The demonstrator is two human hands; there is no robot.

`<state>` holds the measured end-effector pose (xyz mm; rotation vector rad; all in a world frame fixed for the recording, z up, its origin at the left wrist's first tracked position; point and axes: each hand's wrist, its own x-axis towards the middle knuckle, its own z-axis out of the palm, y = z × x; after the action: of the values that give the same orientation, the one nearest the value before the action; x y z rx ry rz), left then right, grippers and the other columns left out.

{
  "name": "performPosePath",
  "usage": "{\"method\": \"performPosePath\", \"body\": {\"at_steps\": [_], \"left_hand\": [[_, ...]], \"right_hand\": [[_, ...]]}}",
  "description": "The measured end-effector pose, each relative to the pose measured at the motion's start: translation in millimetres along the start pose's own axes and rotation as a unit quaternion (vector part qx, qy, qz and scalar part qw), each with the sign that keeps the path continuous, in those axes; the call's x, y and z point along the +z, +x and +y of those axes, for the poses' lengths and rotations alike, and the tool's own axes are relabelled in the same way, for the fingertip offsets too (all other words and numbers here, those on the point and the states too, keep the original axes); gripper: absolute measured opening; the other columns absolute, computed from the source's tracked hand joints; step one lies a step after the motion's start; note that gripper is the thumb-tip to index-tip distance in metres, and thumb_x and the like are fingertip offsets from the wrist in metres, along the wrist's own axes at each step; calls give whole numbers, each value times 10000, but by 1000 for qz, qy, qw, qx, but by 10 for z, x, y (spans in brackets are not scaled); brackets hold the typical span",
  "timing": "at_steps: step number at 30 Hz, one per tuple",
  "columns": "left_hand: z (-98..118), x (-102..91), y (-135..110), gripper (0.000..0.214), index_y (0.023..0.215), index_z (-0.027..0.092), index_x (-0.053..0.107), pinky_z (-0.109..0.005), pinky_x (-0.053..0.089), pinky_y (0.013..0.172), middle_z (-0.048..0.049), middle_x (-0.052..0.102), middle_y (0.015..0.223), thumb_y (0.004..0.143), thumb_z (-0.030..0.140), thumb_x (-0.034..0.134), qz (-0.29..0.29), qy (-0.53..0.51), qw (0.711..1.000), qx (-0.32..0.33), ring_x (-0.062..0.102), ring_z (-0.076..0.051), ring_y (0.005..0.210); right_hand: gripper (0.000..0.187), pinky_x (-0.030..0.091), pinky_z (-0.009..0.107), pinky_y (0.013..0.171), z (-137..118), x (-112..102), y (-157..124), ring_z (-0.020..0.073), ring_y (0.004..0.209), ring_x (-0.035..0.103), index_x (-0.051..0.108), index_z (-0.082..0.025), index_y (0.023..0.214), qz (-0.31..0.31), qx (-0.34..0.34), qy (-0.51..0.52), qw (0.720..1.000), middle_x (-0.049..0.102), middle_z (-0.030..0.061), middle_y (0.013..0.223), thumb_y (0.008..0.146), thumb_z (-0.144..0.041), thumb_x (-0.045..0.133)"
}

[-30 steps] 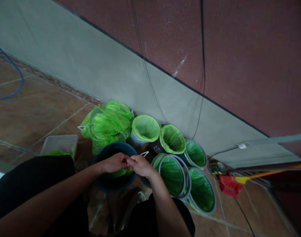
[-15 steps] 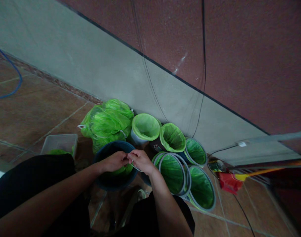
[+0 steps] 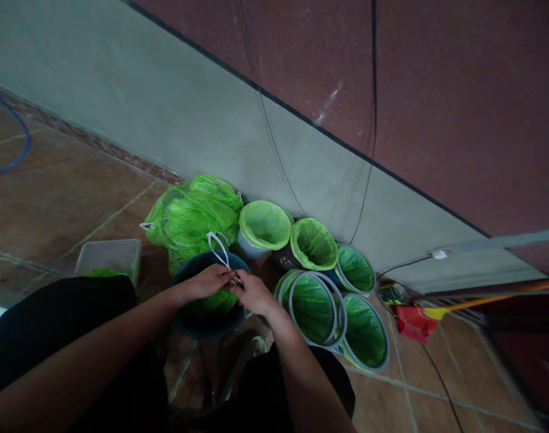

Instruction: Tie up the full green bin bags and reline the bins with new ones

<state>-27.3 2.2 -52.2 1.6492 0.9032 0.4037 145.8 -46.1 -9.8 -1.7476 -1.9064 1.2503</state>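
Note:
Over a dark blue bin (image 3: 190, 328) my two hands meet, fingers pinched close together. A white drawstring (image 3: 216, 248) stands up in a loop from between them. My left hand (image 3: 210, 280) is closed on the drawstring near its base. My right hand (image 3: 252, 292) is also closed on it, right beside the left fingertips. Below them a green garbage bag (image 3: 213, 305) sits inside the bin, partly hidden by my hands. Filled green garbage bags (image 3: 195, 210) with white ties lie against the bin's far side.
Several bins with green liners stand to the right, including a white bin (image 3: 256, 249), a black bin (image 3: 287, 258) and a grey-rimmed bin (image 3: 386, 352). A clear plastic box (image 3: 109, 249) is at left. Further right lie a red dustpan (image 3: 414, 323) and a black cable (image 3: 441, 385). A wall (image 3: 188, 120) rises behind.
The white drawstring loop now stands up above my hands; before, a white strand hung beneath the right hand. My fingers have shifted slightly, still together over the bin. The view has tilted a little.

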Motion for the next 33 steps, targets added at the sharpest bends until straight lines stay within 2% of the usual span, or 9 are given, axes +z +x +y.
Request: {"method": "performPosePath", "body": {"at_steps": [3, 7, 11, 14, 17, 21, 26, 30, 33], "left_hand": [[-19, -27, 1, 453, 632, 180, 626, -276, 419, 642, -18, 606, 595, 875, 517, 445, 42, 8, 998, -37, 525, -150, 600], [0, -46, -13, 412, 653, 182, 667, -296, 464, 757, -32, 688, 694, 840, 518, 518, 76, -22, 996, -35, 613, -184, 730], [16, -40, -11, 375, 675, 181, 682, -321, 488, 830, -48, 731, 756, 814, 503, 549, 69, -54, 996, -34, 655, -210, 812], [10, -40, -3, 363, 650, 177, 666, -318, 493, 822, -60, 731, 761, 816, 476, 544, 58, -57, 996, -27, 657, -204, 799], [5, -49, -4, 370, 632, 180, 657, -305, 493, 788, -51, 720, 738, 828, 469, 535, 63, -45, 997, -24, 647, -196, 775], [8, -56, -18, 347, 628, 176, 672, -314, 499, 781, -47, 731, 752, 811, 447, 557, 71, -35, 997, -23, 643, -197, 756], [-7, -40, -18, 257, 808, 164, 745, -350, 529, 811, -67, 765, 830, 732, 386, 641, 101, -103, 988, -52, 680, -234, 831], [8, -56, -15, 207, 799, 166, 741, -358, 529, 830, -73, 771, 847, 694, 324, 661, 111, -71, 990, -54, 692, -243, 837], [95, -71, -40, 160, 780, 184, 745, -382, 504, 908, -65, 773, 843, 736, 281, 626, 96, 36, 994, -24, 699, -248, 865]], "right_hand": [[193, 443, 251, 779, -8, -38, -28, 151, 789, 627, 749, -197, 1004, 38, 31, -92, 995, 732, 31, 864, 887, -161, 599], [221, 407, 220, 684, 26, -140, -25, 131, 730, 599, 762, -191, 890, 35, 13, -50, 998, 703, 10, 778, 941, -214, 549], [177, 368, 220, 632, 36, -121, -30, 115, 665, 554, 763, -195, 954, 32, 50, -45, 997, 667, -13, 742, 887, -336, 679], [139, 316, 234, 600, 19, -60, -45, 107, 599, 494, 764, -207, 804, -5, 70, -96, 993, 597, -37, 633, 819, -345, 757], [202, 288, 248, 596, 7, -37, -48, 107, 567, 459, 718, -211, 652, -25, 65, -126, 990, 526, -46, 545, 839, -288, 725], [279, 336, 229, 644, -25, -108, -42, 114, 645, 529, 674, -185, 649, 16, 33, -92, 995, 611, -18, 632, 915, -256, 631], [363, 391, 205, 638, -110, -157, -68, 101, 627, 571, 680, -158, 764, -90, 8, 36, 995, 658, -11, 672, 1022, -266, 448], [337, 370, 201, 599, -105, -55, -77, 94, 588, 548, 669, -162, 730, -148, 21, -14, 989, 597, -31, 611, 999, -209, 473], [334, 372, 206, 604, -84, 7, -71, 102, 606, 559, 667, -171, 723, -161, 25, -48, 985, 595, -28, 613, 993, -209, 475]]}}
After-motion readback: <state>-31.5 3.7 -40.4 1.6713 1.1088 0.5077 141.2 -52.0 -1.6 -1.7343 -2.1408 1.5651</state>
